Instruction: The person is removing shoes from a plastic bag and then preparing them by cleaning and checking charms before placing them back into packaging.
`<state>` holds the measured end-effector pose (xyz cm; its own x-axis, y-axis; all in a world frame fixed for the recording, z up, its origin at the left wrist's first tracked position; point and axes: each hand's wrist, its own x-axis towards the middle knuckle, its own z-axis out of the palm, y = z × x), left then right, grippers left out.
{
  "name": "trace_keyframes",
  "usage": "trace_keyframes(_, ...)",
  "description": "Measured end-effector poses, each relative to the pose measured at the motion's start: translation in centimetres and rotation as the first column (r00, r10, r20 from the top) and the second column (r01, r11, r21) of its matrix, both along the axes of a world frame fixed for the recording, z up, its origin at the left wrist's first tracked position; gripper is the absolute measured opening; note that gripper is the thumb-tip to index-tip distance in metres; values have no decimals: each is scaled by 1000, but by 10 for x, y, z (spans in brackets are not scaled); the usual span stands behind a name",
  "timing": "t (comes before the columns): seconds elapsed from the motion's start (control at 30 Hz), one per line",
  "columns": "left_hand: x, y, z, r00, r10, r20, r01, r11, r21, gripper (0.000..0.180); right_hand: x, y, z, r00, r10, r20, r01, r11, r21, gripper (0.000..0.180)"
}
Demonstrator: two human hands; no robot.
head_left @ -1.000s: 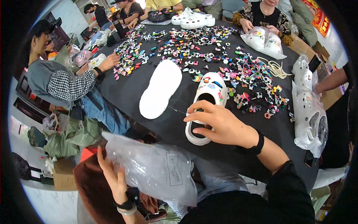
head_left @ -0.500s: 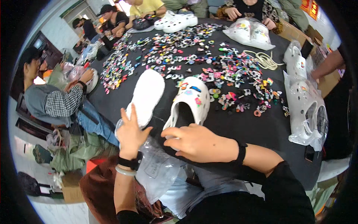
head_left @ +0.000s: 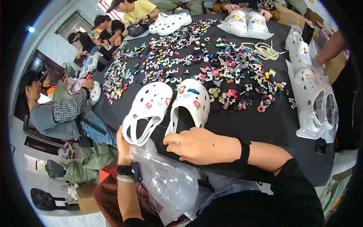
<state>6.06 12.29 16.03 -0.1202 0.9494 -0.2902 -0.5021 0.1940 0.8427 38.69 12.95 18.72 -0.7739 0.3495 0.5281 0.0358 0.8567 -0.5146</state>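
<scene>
Two white clogs with colourful charms are side by side at the near side of the black table. The left clog (head_left: 153,96) is upright, its pink and blue flower charms on top. My left hand (head_left: 123,145) is closed at its heel end, fingers partly hidden behind the shoe. My right hand (head_left: 194,145) grips the heel of the right clog (head_left: 200,102), which has a blue car-like charm and a pink flower. A clear plastic bag (head_left: 166,185) hangs over my lap beside my left wrist.
Many loose charms (head_left: 230,68) spread over the black table (head_left: 242,128). Bagged white clogs (head_left: 315,98) lie at the right edge, more bagged clogs (head_left: 245,26) at the far side. A coil of cream cord (head_left: 264,50) lies nearby. Other people sit around the table.
The left clog has turned from sole-up to top-up, showing its charms. My left hand has gone from spread fingers to holding its heel end. My right hand stays on the right clog.
</scene>
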Motion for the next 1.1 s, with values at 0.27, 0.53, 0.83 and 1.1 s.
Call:
trace_keyframes(0.27,11,-17,-33,1000,25,-10,-26,979,-204,56,-4,2,1,1000,24,16,-24,1000,-15,24)
trace_keyframes(0.53,13,-52,-29,858,-55,-510,5,995,-99,52,-4,3,6,998,31,49,-32,999,10,21)
trace_keyframes(0.83,20,-44,-33,582,89,-808,-28,996,90,51,-36,-8,-5,940,139,-312,-197,967,-162,32)
trace_keyframes(1.1,-6,-41,-67,924,79,-375,-132,984,-120,35,-41,-4,-30,943,148,-297,-155,988,2,24)
